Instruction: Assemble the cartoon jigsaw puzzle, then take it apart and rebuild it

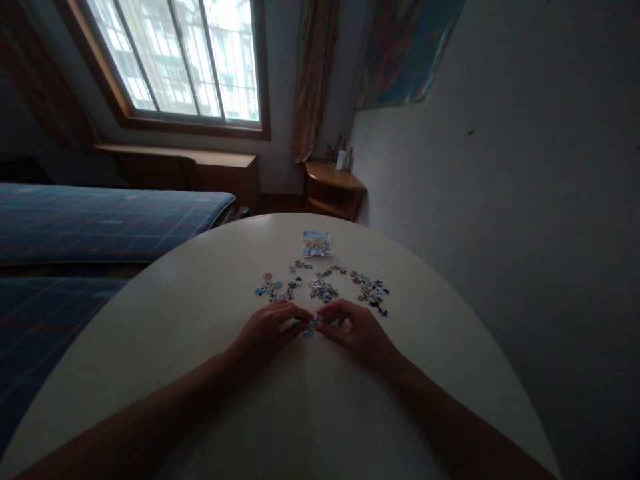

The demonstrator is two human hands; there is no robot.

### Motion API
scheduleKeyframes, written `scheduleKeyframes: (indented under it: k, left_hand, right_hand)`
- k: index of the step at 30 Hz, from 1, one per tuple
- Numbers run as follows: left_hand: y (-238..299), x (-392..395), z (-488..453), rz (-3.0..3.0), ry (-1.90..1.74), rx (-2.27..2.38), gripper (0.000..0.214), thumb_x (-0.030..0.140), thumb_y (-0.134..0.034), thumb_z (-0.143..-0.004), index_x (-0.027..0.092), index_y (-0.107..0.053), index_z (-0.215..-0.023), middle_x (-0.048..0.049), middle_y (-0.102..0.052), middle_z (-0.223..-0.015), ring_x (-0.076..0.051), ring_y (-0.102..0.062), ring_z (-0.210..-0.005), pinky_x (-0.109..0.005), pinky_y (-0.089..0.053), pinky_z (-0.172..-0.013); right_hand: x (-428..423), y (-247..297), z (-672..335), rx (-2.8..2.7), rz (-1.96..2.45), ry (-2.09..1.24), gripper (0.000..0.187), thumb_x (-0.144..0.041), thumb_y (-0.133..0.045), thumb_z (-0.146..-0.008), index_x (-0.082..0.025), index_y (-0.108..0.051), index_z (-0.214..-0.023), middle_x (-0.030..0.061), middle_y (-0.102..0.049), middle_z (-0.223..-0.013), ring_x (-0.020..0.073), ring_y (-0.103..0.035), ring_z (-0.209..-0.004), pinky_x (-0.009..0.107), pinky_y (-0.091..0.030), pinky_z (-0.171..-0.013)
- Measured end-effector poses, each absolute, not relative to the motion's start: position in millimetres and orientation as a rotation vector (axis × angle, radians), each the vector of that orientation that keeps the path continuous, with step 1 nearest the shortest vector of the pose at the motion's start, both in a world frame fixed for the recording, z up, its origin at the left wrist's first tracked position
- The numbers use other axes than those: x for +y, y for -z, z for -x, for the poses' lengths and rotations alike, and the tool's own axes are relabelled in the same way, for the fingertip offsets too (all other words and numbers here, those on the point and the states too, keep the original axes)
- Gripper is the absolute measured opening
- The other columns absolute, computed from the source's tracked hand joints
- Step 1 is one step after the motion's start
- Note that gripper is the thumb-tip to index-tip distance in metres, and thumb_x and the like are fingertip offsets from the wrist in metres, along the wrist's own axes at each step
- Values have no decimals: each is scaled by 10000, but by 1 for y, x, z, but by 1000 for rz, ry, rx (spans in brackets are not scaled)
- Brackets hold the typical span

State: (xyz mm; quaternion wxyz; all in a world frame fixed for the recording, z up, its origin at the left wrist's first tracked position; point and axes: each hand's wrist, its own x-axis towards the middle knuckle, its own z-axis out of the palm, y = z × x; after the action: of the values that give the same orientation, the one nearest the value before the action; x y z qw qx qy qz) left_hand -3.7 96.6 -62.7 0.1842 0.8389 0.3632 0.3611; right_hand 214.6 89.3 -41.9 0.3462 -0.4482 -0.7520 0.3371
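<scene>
Between my two hands, a few light-blue jigsaw pieces (311,328) sit close to the tabletop. My left hand (273,327) has its thumb and forefinger pinched at their left side. From the right, the fingertips of my right hand (357,328) grip the upper right part of the same pieces. Just beyond the fingers lies a heap of mixed jigsaw pieces (323,290). Loose pieces (270,287) are spread past my left hand, and a darker group of pieces (371,290) past my right. My fingertips partly cover the held pieces.
A small picture sheet (317,244) lies on the round white table (200,293) behind the pieces. To the left is a bed with a blue plaid mattress (100,220). A wooden corner stand (336,177) is beyond the table, and a white wall (525,167) runs along the right.
</scene>
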Motion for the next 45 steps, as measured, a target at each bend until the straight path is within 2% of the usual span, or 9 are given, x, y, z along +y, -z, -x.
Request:
scheduleKeyframes:
  k: [4, 7, 11, 15, 25, 34, 45]
  left_hand:
    - [64, 97, 5, -2393, -1000, 1016, 93, 245, -600, -953, 225, -687, -982, -21, -728, -914, -169, -678, -865, -305, -533, -813]
    - [63, 96, 6, -2437, -954, 1043, 114, 229, -599, -946, 234, -681, -1025, -24, -728, -951, -178, -674, -907, -313, -540, -821]
    - [63, 96, 6, -2510, -909, 1061, 196, 162, -607, -901, 231, -660, -1076, -35, -722, -1041, -198, -658, -985, -343, -545, -873]
    - [66, 97, 6, -2560, -873, 992, 196, 124, -600, -879, 219, -669, -1036, -49, -707, -1086, -200, -644, -1000, -354, -542, -894]
    - [62, 95, 6, -2583, -884, 893, 173, 166, -567, -911, 224, -689, -1018, -61, -700, -1050, -188, -637, -982, -353, -537, -903]
    - [56, 90, 8, -2712, -662, 858, 405, 217, -638, -860, 292, -618, -1257, -58, -616, -1260, -258, -569, -1145, -455, -477, -995]
    - [54, 88, 9, -2750, -620, 811, 405, 215, -617, -864, 279, -605, -1264, -57, -615, -1270, -264, -557, -1161, -455, -464, -1006]
  right_hand:
    - [89, 40, -216, -2008, 1131, -858, 167, -273, -715, -835, -239, -720, -998, 10, -758, -875, 162, -702, -806, 291, -529, -769]
    - [92, 39, -221, -2072, 1147, -715, 150, -284, -739, -819, -250, -722, -964, 21, -747, -921, 185, -689, -874, 335, -516, -826]
    - [96, 44, -227, -2196, 1109, -518, 164, -231, -774, -776, -259, -720, -928, 51, -706, -1078, 228, -637, -1046, 427, -446, -951]
    - [96, 52, -226, -2266, 1144, -474, 186, -223, -787, -752, -281, -721, -917, 48, -676, -1169, 247, -600, -1133, 485, -373, -1018]
    - [94, 51, -225, -2299, 1200, -470, 209, -264, -782, -768, -272, -711, -964, 63, -663, -1200, 257, -582, -1165, 499, -359, -1033]
    - [97, 33, -244, -2429, 1184, -503, 276, -248, -788, -759, -273, -703, -1021, 61, -661, -1208, 268, -560, -1189, 491, -346, -1042]
    - [102, 37, -245, -2467, 1148, -433, 188, -255, -766, -789, -255, -722, -972, 57, -716, -1081, 259, -606, -1099, 468, -377, -995]
